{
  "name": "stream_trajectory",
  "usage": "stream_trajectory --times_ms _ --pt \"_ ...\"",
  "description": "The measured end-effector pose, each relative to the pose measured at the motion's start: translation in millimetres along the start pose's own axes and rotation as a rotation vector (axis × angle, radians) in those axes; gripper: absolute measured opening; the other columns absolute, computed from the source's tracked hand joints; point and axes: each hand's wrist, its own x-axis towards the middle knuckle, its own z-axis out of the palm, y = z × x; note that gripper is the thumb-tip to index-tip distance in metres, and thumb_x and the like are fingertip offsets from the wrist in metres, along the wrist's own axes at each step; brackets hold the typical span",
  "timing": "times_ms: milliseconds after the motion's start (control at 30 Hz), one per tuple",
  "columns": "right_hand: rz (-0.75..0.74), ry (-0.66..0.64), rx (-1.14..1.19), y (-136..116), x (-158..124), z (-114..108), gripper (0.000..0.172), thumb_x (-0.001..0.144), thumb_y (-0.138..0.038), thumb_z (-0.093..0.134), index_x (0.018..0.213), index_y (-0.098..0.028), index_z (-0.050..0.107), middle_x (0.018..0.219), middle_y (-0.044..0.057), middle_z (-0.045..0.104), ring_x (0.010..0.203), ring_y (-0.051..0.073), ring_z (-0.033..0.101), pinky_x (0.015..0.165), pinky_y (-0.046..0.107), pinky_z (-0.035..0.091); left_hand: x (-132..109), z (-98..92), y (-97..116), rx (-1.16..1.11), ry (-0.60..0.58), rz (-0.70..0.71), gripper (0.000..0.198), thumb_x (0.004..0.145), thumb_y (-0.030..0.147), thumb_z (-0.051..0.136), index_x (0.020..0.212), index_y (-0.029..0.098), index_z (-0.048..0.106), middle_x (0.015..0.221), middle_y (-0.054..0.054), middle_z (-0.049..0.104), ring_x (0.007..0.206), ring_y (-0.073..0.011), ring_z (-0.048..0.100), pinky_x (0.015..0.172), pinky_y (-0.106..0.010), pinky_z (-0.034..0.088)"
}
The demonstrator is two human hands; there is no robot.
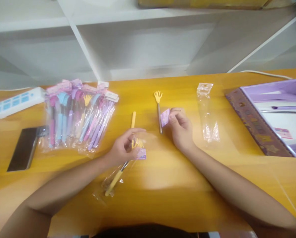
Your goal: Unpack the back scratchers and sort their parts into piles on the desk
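Observation:
My left hand [122, 147] is closed on a yellow back scratcher [114, 182] in a clear plastic bag. Its claw end and a small purple card [141, 154] stick out past the fingers. A smaller purple card [165, 117] is pinched between the thumb and fingers of my right hand [182, 129]. Beside that card lies a metal rod with a yellow claw head [158, 96], bare on the table. Just beyond my left hand is a yellow handle [133, 119], its near end hidden by the fingers.
Several bagged back scratchers [75, 115] in mixed colours are piled at left, near a phone [23, 148] and a white power strip [19, 101]. An unfilled clear bag [209, 114] lies right of my right hand. A purple box [259, 124] stands at far right; white shelving [148, 43] runs behind.

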Motion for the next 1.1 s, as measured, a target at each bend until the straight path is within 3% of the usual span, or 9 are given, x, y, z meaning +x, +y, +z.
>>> stream_trajectory --times_ms 167,267,367,533,633,833,900,967,1100 --pt "-0.207 -0.499 -0.108 -18.9 -21.6 13.3 0.019 0.109 -0.031 0.061 0.093 -0.022 0.067 0.104 0.007 0.059 0.098 0.022 0.06 0.089 0.04 0.051 14.7 -11.4 -7.3 -0.263 0.298 -0.079 0.045 0.085 0.037 0.081 0.125 0.02 0.069 0.067 0.007 0.056 0.047 -0.0071 0.042 0.046 -0.02 0.035" --pt "-0.26 -0.614 -0.243 -34.7 -40.3 23.4 0.019 0.111 -0.029 0.057 0.097 -0.022 0.067 0.106 0.01 0.064 0.1 0.024 0.06 0.09 0.042 0.051 18.1 -14.4 -7.8 -0.334 0.33 -0.125 0.043 0.085 0.038 0.083 0.121 0.019 0.071 0.064 0.009 0.053 0.043 -0.0053 0.038 0.043 -0.019 0.03" --pt "-0.179 -0.523 -0.233 -49.7 -50.6 29.0 0.027 0.113 -0.037 0.051 0.102 -0.021 0.069 0.108 0.012 0.065 0.102 0.025 0.06 0.092 0.044 0.05 15.6 -10.7 -3.5 -0.337 0.279 -0.103 0.049 0.088 0.043 0.086 0.127 0.021 0.067 0.065 0.009 0.054 0.045 -0.0058 0.043 0.046 -0.019 0.035" --pt "0.401 -0.502 0.302 -64.2 -53.2 44.2 0.047 0.107 -0.068 0.055 0.102 -0.022 0.063 0.07 -0.003 0.047 0.059 0.014 0.044 0.056 0.029 0.04 9.0 -2.2 -0.2 -0.285 -0.026 -0.144 0.069 0.082 0.045 0.094 0.133 0.018 0.056 0.079 0.002 0.072 0.059 -0.0116 0.065 0.057 -0.021 0.049" --pt "0.544 -0.395 0.428 -65.6 -46.7 49.7 0.052 0.095 -0.072 0.072 0.088 -0.022 0.056 0.068 -0.004 0.045 0.057 0.012 0.041 0.051 0.026 0.035 7.3 -1.1 -2.2 -0.298 -0.199 -0.19 0.081 0.078 0.041 0.099 0.138 0.02 0.049 0.083 0.0 0.075 0.063 -0.0143 0.07 0.059 -0.022 0.052" --pt "0.308 -0.072 0.25 -90.8 -15.8 24.4 0.051 0.102 -0.065 0.066 0.078 -0.023 0.049 0.066 -0.004 0.044 0.055 0.011 0.041 0.05 0.025 0.037 6.3 -3.3 -2.7 -0.52 -0.598 -0.349 0.049 0.091 0.048 0.086 0.121 0.016 0.066 0.086 -0.007 0.073 0.082 -0.025 0.078 0.076 -0.038 0.062" --pt "0.186 -0.083 0.112 -106.5 -6.6 10.6 0.049 0.101 -0.062 0.07 0.078 -0.023 0.051 0.067 -0.003 0.047 0.058 0.012 0.044 0.051 0.025 0.04 6.0 -4.9 -2.8 -0.556 -0.704 -0.398 0.044 0.094 0.049 0.083 0.12 0.016 0.069 0.086 -0.008 0.074 0.079 -0.0251 0.078 0.074 -0.039 0.062" --pt "0.048 -0.044 0.022 -119.9 0.7 -2.9 0.046 0.099 -0.059 0.076 0.078 -0.022 0.056 0.068 -0.003 0.05 0.057 0.012 0.046 0.05 0.025 0.038 5.7 -6.7 -2.9 -0.557 -0.744 -0.417 0.044 0.094 0.049 0.082 0.12 0.016 0.071 0.09 -0.01 0.076 0.078 -0.0243 0.077 0.072 -0.037 0.061" --pt "-0.132 0.284 0.116 -131.6 13.5 -22.5 0.037 0.101 -0.051 0.076 0.084 -0.021 0.064 0.071 -0.002 0.053 0.055 0.01 0.042 0.049 0.027 0.031 6.1 -9.0 -3.6 -0.497 -0.743 -0.411 0.047 0.092 0.052 0.084 0.121 0.016 0.074 0.091 -0.01 0.076 0.077 -0.022 0.074 0.072 -0.035 0.06"
